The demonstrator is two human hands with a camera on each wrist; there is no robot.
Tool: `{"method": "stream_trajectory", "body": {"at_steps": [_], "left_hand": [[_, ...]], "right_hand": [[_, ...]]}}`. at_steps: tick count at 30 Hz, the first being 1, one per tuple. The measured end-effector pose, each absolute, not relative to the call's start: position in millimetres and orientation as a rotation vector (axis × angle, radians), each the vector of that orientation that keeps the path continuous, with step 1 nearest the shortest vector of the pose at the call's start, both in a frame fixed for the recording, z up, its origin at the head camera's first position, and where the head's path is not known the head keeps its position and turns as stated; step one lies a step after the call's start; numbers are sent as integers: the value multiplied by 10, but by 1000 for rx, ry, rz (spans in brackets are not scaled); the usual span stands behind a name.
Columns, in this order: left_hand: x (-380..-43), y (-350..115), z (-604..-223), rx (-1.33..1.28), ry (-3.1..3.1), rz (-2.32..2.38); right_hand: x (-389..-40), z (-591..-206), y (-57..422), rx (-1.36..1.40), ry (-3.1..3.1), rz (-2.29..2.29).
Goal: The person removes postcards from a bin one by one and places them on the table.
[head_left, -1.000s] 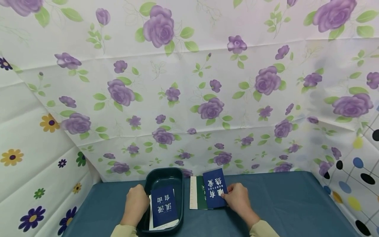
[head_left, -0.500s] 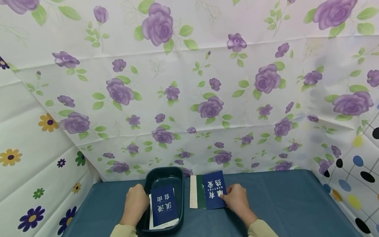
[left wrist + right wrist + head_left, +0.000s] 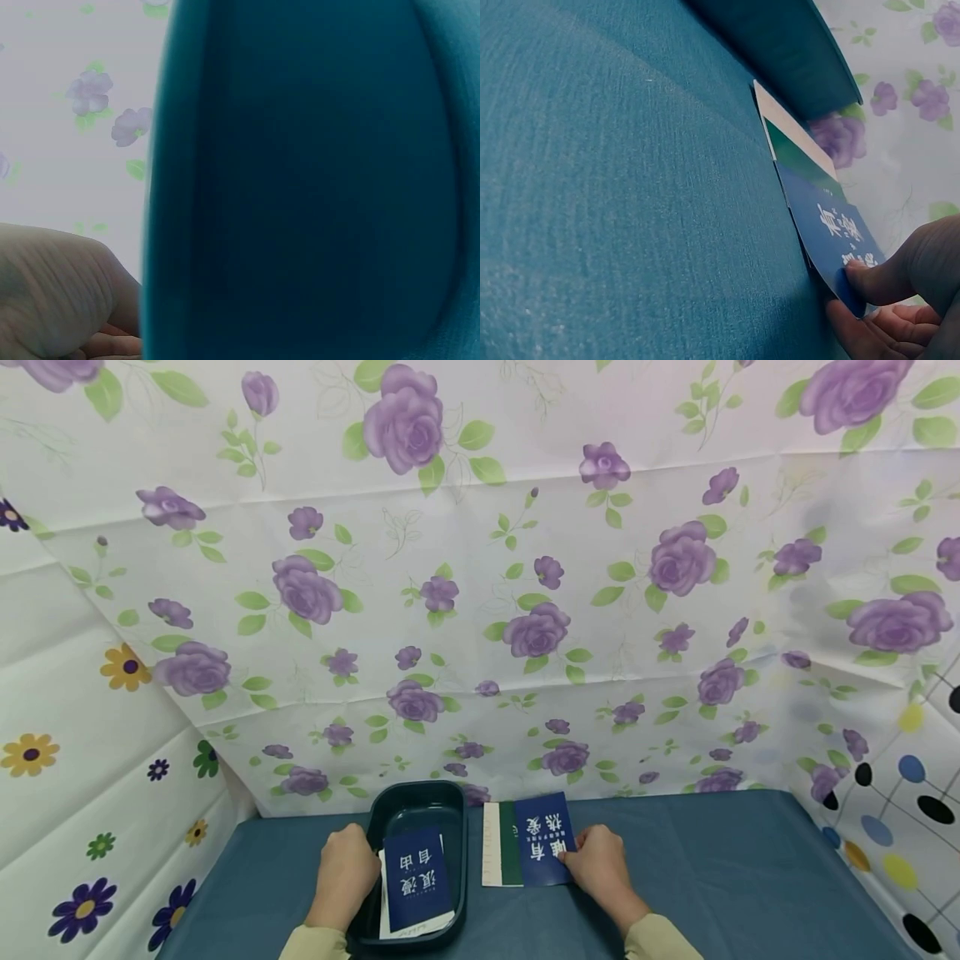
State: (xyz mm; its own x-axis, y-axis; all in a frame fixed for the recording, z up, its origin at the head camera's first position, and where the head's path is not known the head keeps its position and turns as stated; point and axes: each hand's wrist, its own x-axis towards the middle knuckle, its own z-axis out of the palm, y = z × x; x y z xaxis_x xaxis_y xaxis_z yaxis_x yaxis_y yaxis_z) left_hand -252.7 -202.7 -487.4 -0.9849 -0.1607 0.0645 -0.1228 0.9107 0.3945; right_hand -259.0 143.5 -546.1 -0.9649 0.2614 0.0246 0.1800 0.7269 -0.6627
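Head: right hand (image 3: 600, 862) pinches blue card (image 3: 542, 839) by its right edge, card lying leftward, long axis fore-and-aft, tray (image 3: 417, 810) farther left; left wrist: left hand (image 3: 64, 292) grips tray rim; right wrist: card overlaps green card (image 3: 802, 159).

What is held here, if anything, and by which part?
The right grip pinches the blue card outside the tray, at that card's right edge; the left grip appears to hold the tray by its left rim.

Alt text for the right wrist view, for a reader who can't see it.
The right hand pinches a blue card with white characters, above blue cloth. A green card and cream card show past its edge; behind, a teal tray and floral backdrop.
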Motion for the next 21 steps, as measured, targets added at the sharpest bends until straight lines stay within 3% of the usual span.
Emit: {"method": "stream_trajectory", "body": {"at_steps": [21], "left_hand": [[-2541,-2040,-4885,229,-2965,-577]], "right_hand": [[-2582,-5456,1448,-295,-2840,826]]}}
